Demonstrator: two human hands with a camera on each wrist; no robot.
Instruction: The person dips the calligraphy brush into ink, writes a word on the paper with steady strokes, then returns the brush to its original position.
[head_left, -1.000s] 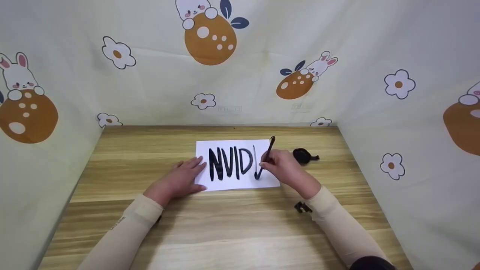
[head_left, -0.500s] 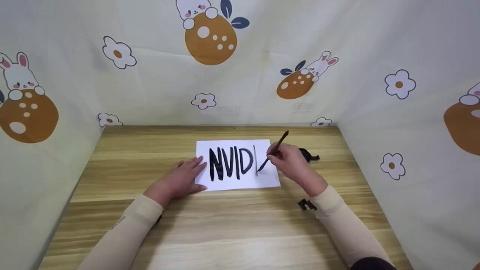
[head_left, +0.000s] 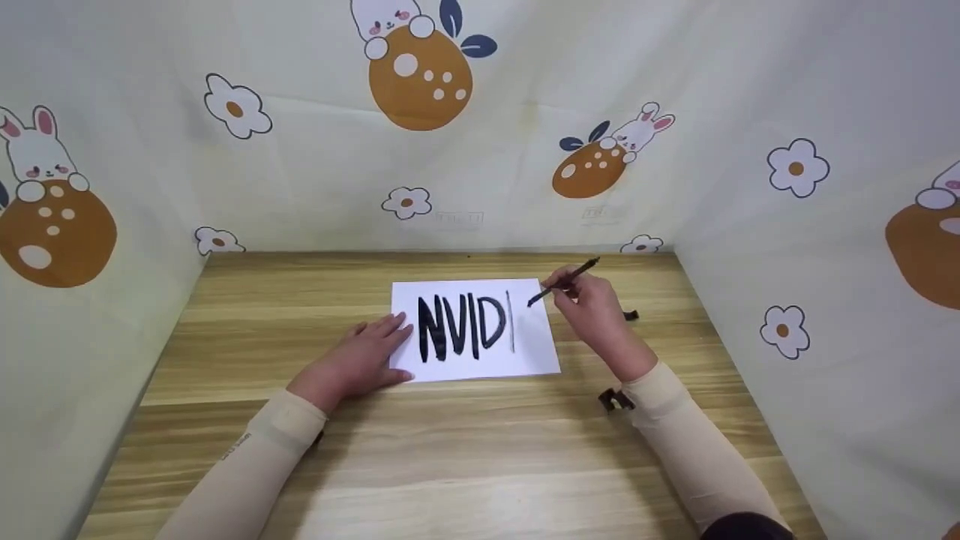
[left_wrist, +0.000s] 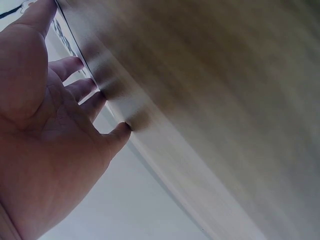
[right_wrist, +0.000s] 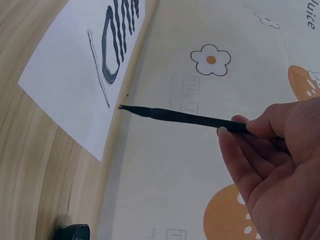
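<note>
A white sheet of paper (head_left: 536, 352) lies on the wooden table (head_left: 450, 450), painted with the black letters NVID and a thin grey stroke (head_left: 511, 322). My left hand (head_left: 360, 360) lies flat with straight fingers (left_wrist: 75, 90) pressing the sheet's left edge. My right hand (head_left: 592, 300) pinches a thin black brush (head_left: 564, 282), lifted off the sheet above its upper right corner. In the right wrist view the brush (right_wrist: 180, 116) has its tip in the air just beyond the paper (right_wrist: 60, 80).
A black ink dish (right_wrist: 72, 232) sits on the table right of the paper, mostly hidden behind my right hand in the head view. Cloth walls (head_left: 450, 150) printed with rabbits and flowers enclose the table on three sides. A black clip (head_left: 613, 399) shows at my right wrist.
The right hand has lifted the brush from the bottom of the thin stroke and carried it up and to the right, off the paper. The left hand has stayed put.
</note>
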